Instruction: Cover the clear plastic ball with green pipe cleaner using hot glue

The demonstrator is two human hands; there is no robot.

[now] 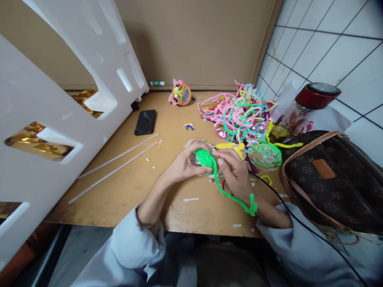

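Above the table (179,213), the left hand's (189,160) grip is clamped around a clear ball (194,158) faced with a green fuzzy strand (205,157), whose end trails past the right hand (235,170). That hand's fingertips sit at the ball's right side; whether they pinch anything, I cannot tell. A yellow glue gun (235,148) lies just behind.

Brown tabletop (167,195) | black phone (145,122) | two white sticks (113,172) | rainbow piece (189,126) | orange-rimmed figure (180,93) | pipe-cleaner heap (239,113)
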